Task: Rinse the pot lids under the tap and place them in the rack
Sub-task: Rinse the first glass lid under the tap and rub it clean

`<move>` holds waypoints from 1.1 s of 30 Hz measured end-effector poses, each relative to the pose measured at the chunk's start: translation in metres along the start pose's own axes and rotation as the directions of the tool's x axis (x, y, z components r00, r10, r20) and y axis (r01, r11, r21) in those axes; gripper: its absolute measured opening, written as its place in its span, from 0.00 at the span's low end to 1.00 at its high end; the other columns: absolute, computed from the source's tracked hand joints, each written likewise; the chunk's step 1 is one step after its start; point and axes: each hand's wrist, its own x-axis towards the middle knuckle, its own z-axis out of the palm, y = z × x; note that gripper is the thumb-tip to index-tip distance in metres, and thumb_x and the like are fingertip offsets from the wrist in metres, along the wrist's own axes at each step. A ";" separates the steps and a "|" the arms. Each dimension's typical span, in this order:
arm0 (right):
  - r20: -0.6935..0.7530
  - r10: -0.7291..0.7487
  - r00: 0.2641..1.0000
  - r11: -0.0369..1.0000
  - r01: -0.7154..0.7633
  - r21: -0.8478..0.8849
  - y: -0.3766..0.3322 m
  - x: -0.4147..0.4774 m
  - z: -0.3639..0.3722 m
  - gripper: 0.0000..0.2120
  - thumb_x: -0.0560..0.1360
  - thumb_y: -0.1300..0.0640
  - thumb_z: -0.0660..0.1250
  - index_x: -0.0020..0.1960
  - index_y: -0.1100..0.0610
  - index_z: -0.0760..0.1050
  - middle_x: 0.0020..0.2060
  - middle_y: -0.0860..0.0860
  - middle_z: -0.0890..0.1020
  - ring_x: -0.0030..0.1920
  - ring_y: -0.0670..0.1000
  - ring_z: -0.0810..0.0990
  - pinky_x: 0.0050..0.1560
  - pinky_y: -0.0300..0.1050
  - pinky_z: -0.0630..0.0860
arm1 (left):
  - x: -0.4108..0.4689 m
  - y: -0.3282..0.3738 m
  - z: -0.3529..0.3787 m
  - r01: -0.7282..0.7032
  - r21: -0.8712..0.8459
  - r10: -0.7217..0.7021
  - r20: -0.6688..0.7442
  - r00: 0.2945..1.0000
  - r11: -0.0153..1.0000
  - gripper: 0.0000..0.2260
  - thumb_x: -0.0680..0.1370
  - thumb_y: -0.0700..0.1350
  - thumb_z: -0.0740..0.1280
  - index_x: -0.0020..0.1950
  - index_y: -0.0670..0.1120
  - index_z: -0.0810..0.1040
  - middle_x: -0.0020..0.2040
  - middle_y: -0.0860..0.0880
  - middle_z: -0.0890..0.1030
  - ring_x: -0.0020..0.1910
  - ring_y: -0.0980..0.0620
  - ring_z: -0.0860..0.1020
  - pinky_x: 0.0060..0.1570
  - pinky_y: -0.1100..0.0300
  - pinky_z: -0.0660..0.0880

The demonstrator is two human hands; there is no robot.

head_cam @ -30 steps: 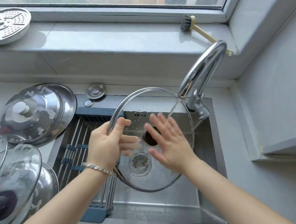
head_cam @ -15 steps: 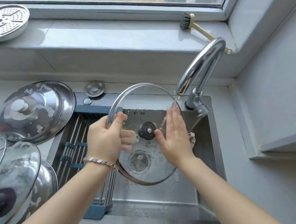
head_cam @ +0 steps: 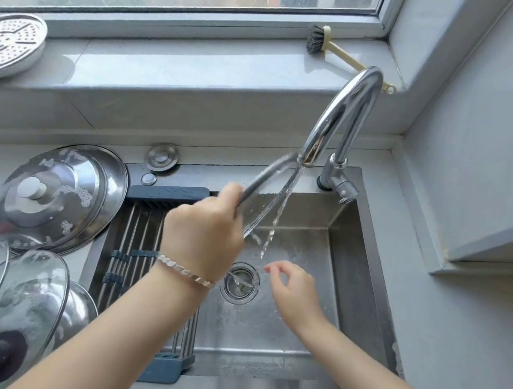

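Head view: glass lid point(head_cam: 269, 195), seen almost edge-on and tilted, held over the sink point(head_cam: 351, 266) with its upper rim just beneath the tap point(head_cam: 345, 108) spout; a water stream point(head_cam: 278, 215) runs down its face toward the drain point(head_cam: 240, 282). Left hand point(head_cam: 204, 230), with a bracelet point(head_cam: 185, 270) at the wrist, grips the lid's lower rim, thumb and fingers curled round it. Right hand point(head_cam: 294, 289) hangs lower, near the drain, fingers loosely bent and slightly apart, holding nothing. Rack point(head_cam: 138, 239) spans the sink's left part. Steel lids point(head_cam: 57, 197) and stacked glass lids point(head_cam: 19, 297) lie on the counter at left; a brush point(head_cam: 318, 40) rests on the windowsill.
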 end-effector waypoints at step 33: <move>-0.307 0.053 0.950 0.880 0.101 0.464 -0.011 0.049 -0.095 0.06 0.78 0.49 0.59 0.52 0.49 0.72 0.23 0.53 0.79 0.23 0.53 0.81 0.24 0.43 0.78 | -0.040 -0.014 0.040 0.845 -0.515 -0.582 0.735 0.349 -0.144 0.07 0.80 0.45 0.58 0.46 0.44 0.72 0.43 0.44 0.81 0.32 0.52 0.82 0.36 0.54 0.80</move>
